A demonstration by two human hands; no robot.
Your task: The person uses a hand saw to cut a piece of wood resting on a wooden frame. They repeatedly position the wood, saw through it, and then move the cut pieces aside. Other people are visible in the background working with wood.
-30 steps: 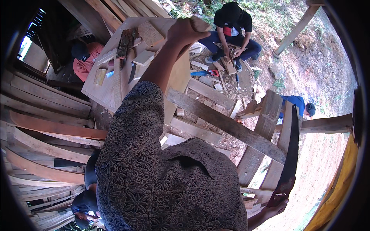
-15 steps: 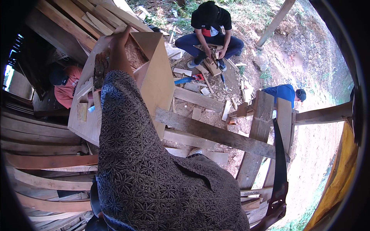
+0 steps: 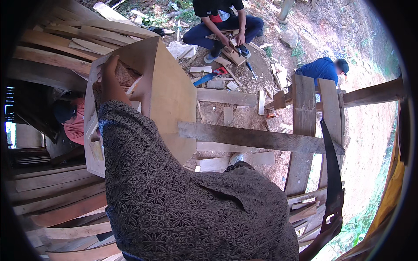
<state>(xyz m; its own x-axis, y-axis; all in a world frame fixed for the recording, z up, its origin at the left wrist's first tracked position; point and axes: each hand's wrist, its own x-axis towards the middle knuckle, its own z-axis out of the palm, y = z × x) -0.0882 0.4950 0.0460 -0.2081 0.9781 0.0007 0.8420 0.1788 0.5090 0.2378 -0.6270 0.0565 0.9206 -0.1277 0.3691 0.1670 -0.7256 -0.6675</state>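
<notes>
My left arm, in a dark patterned sleeve, reaches into an open plywood box [image 3: 172, 100] that holds wood offcuts. My left hand [image 3: 108, 68] is by the box's far end, among rough brown wood pieces [image 3: 126, 77]; its fingers are mostly hidden, so their grip does not show. At the lower right, my right hand [image 3: 332, 229] is wrapped round the handle of a handsaw [image 3: 333, 174]. The saw's dark blade points up and away, in front of upright boards.
A long plank [image 3: 257, 137] runs from the box to the upright boards [image 3: 303, 113]. A seated person [image 3: 222, 26] works on a wood block beyond. Other people are in blue [image 3: 320, 69] and pink [image 3: 75, 124]. A second saw [image 3: 210, 77] and scraps litter the ground. Stacked boards [image 3: 61, 191] lie left.
The view has shifted, and the box appears further left. My left hand has moved down and left at the box. The handsaw stays in my right hand, now further right in view.
</notes>
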